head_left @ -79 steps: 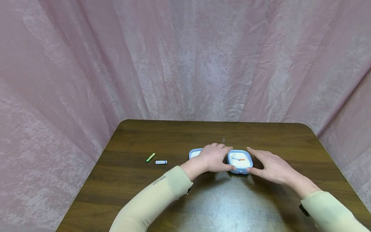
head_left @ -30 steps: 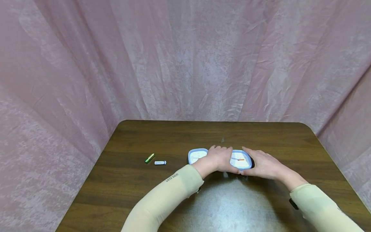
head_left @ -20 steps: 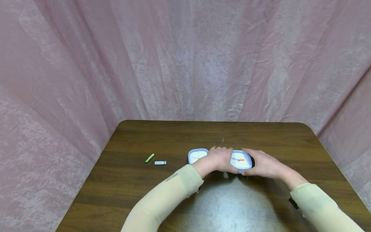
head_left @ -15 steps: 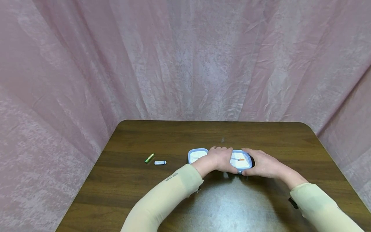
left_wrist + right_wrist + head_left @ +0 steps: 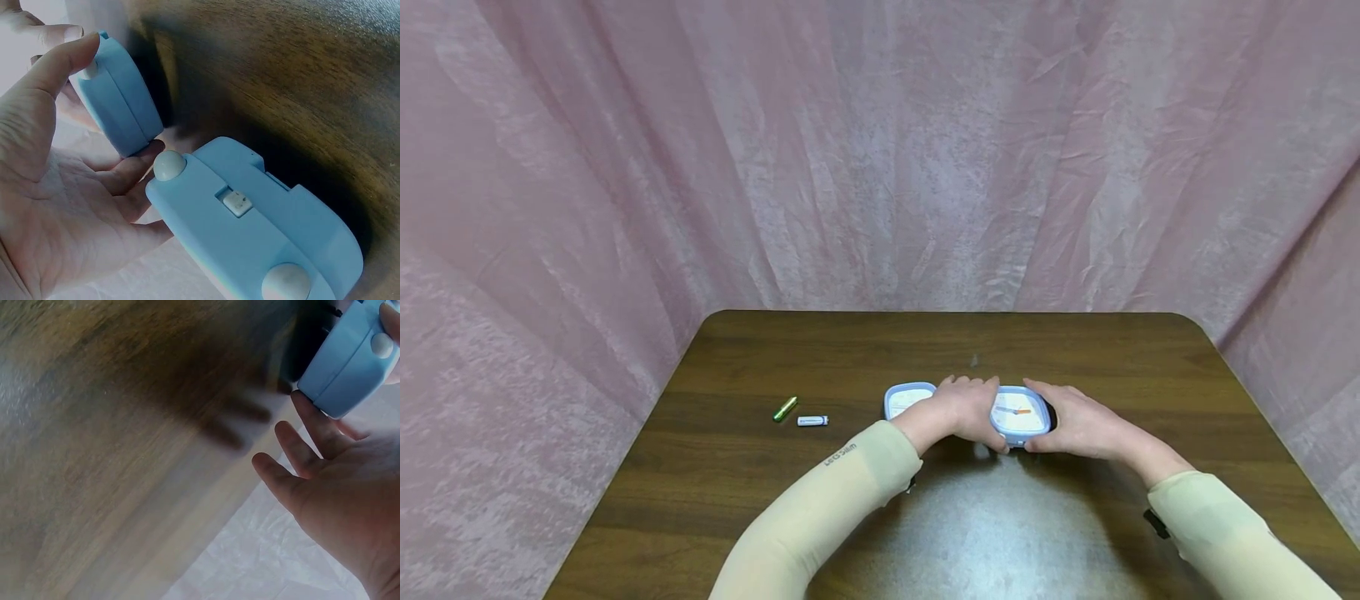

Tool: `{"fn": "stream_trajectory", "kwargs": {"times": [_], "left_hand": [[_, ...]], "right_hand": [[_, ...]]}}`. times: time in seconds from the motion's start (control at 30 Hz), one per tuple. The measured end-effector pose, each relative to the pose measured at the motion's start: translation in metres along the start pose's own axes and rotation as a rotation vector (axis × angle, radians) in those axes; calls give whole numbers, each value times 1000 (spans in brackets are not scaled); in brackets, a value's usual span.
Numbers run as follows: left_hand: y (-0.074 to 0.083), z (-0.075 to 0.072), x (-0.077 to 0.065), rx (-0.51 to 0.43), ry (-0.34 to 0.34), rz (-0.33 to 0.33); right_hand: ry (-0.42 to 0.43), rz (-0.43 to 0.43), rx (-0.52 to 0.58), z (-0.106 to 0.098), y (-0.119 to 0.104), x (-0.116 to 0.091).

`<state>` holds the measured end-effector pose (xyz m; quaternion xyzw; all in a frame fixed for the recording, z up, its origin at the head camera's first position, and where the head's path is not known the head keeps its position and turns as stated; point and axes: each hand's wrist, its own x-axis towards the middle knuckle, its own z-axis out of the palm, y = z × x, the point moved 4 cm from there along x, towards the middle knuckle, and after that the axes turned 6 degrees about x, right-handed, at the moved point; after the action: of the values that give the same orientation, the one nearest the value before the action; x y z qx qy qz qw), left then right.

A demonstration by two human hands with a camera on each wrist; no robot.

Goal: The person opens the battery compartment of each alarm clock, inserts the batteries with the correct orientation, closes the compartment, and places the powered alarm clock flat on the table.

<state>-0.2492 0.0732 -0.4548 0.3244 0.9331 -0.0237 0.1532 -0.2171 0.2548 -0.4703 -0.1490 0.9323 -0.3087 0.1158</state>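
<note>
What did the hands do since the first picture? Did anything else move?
The left hand moved right and the right hand moved left, so they hold the blue clock more closely between them. More of the other clock shows now. Both clocks, the green battery and the white-and-blue battery look about where they were.

We see a close-fitting, pale cream left sleeve (image 5: pixel 790 529) with small dark lettering (image 5: pixel 841 454) and a greener left cuff (image 5: pixel 891 457); the right sleeve (image 5: pixel 1251 537) matches, greenish right cuff (image 5: pixel 1193 500) included; beneath that we spot a small black device (image 5: pixel 1156 524); beneath the other, a mostly hidden dark piece (image 5: pixel 912 483).
</note>
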Motion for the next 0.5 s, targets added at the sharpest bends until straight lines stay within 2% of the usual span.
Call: {"fn": "stream_trajectory", "kwargs": {"times": [0.27,0.5], "left_hand": [[-3,-1,3,-4,36,27],[-6,-6,1,-44,74,64]], "right_hand": [[38,-21,-15,-1,0,0],[66,-38,8,-6,-4,-1]]}}
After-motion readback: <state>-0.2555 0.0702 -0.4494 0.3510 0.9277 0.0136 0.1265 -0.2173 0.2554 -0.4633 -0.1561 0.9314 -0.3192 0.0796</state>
